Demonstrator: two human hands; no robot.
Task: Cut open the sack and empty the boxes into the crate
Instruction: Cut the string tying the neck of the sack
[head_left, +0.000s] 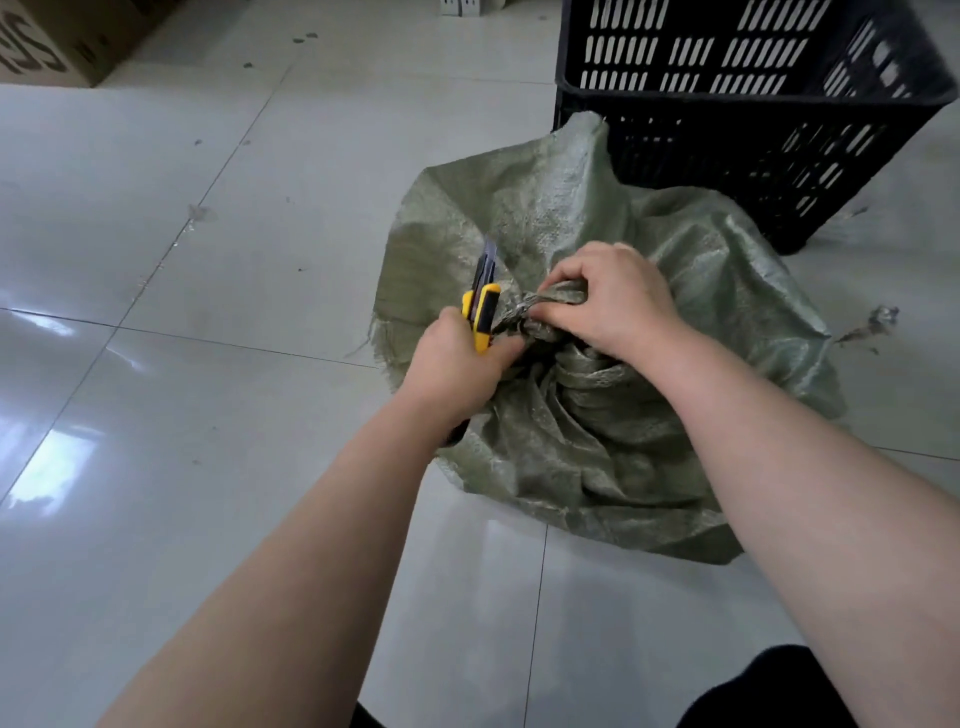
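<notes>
Crate (727, 119): just behind the sack, looks empty.
Sack (597, 415): on the floor, neck tied; nothing cut or emptied yet.
Right hand (608, 296): I clench the bunched neck.
Left hand (457, 358): I grip the knife (482, 306), blade up beside the knot.

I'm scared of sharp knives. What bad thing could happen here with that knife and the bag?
The left hand holds a yellow utility knife with its blade out, right beside the right hand gripping the tied neck of the green sack. If the blade slips, it could nick those fingers. Cutting too deep might also slice whatever is inside the sack, which is hidden. The black crate touches the sack, so tugging could shove it.
</notes>
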